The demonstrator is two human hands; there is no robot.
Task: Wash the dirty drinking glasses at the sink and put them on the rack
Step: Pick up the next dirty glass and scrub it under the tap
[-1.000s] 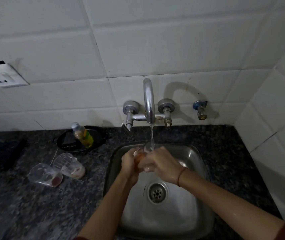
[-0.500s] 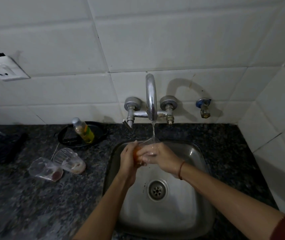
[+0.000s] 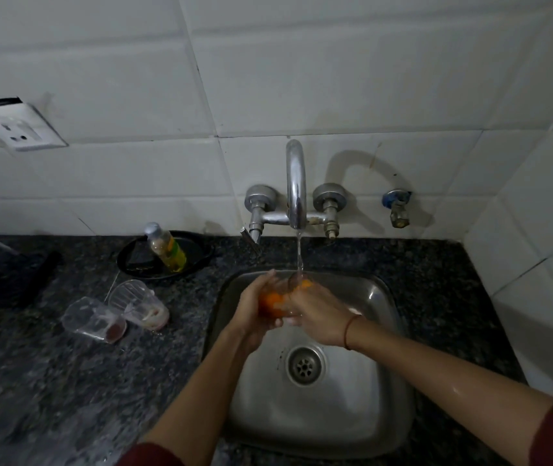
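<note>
Over the steel sink (image 3: 379,381) I hold a clear drinking glass (image 3: 276,299) with an orange tint under the running water of the tap (image 3: 295,183). My left hand (image 3: 254,307) wraps around the glass from the left. My right hand (image 3: 318,314) covers it from the right, fingers at its rim; an orange patch shows there, maybe a sponge. Two dirty glasses lie on their sides on the dark counter left of the sink: one with reddish dregs (image 3: 95,319), one with pale dregs (image 3: 139,304).
A bottle of yellow-green liquid (image 3: 165,247) leans in a black dish (image 3: 133,260) behind the lying glasses. A dark rack-like object (image 3: 9,267) sits at the far left. A wall socket (image 3: 19,127) is above it, a small valve (image 3: 397,208) right of the tap.
Both hands stay on the glass under the stream and have shifted slightly around it. The two glasses on the counter have not moved.
</note>
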